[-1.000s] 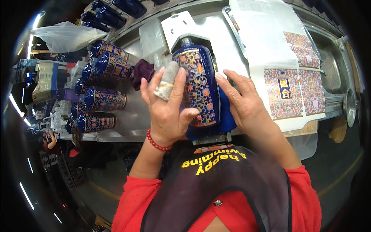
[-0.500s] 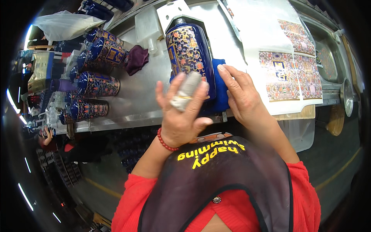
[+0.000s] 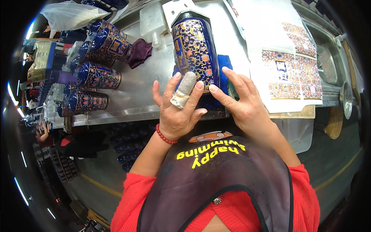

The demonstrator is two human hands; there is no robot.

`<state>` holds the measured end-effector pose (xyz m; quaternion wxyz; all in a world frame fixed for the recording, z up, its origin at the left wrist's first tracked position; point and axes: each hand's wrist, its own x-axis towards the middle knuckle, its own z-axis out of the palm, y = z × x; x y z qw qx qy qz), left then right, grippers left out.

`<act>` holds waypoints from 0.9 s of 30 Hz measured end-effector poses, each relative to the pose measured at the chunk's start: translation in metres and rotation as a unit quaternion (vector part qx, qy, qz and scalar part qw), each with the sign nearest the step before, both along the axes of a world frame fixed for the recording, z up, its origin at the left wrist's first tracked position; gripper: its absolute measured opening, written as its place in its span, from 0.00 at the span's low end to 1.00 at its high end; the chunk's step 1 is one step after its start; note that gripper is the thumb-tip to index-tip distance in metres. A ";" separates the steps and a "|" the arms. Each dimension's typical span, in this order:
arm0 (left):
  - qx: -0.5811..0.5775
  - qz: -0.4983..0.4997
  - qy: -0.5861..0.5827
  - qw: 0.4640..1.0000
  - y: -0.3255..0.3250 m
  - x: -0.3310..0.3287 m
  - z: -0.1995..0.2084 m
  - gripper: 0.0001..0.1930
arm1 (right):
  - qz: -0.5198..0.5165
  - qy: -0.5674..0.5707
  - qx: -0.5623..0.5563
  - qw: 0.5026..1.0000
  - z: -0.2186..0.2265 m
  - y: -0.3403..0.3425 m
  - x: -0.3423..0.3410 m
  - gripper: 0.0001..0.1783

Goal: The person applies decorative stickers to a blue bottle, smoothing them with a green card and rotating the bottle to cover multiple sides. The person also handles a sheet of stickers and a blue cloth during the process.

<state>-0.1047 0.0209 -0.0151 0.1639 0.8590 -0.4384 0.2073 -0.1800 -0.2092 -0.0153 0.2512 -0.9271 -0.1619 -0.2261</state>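
Turned a little on its long axis since the first frame, the dark blue bottle [image 3: 197, 50] now shows a blue and gold panel on its left side, and both hands have shifted to its near end. It lies at the centre of the metal table [image 3: 143, 89], neck pointing away, over a blue cloth [image 3: 225, 62], its face covered in colourful floral pattern. Its neck lies by a notched white stand [image 3: 170, 9] that the far edge of the view cuts off.

The left hand [image 3: 177, 110] is spread wide and grips nothing; a grey cloth finger cover [image 3: 188, 83] wraps one finger, and a red bead bracelet [image 3: 165, 135] circles the wrist. The right hand [image 3: 243, 94] is also loosely open, index fingertip over the bottle's near right corner. Whether either hand presses on the glass is hard to tell. Fingers hide part of the near end, and the underside is out of sight.

To the left are a crumpled purple cloth [image 3: 141, 53] and a cluster of similar bottles [image 3: 98, 75], partly hidden behind one another; farther off, a clear plastic bag [image 3: 71, 15] blocks what lies behind it. To the right lie patterned printed sheets [image 3: 288, 75], their finer detail too small to make out, beside a metal basin [image 3: 330, 63] curving into the dark lens rim
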 end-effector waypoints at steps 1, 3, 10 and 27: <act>-0.001 -0.001 0.000 1.000 0.000 0.000 0.000 0.29 | 0.003 -0.002 -0.009 1.000 0.000 -0.001 -0.001 0.32; 0.009 -0.003 -0.008 1.000 0.000 0.001 0.000 0.28 | -0.001 0.000 -0.008 1.000 0.001 -0.002 -0.002 0.31; 0.006 -0.022 -0.007 1.000 -0.001 0.004 0.006 0.23 | -0.001 0.009 0.063 0.998 -0.002 -0.005 -0.003 0.34; -0.034 -0.022 -0.058 0.998 -0.008 -0.003 0.000 0.20 | -0.017 0.003 0.100 0.995 -0.009 -0.006 0.003 0.39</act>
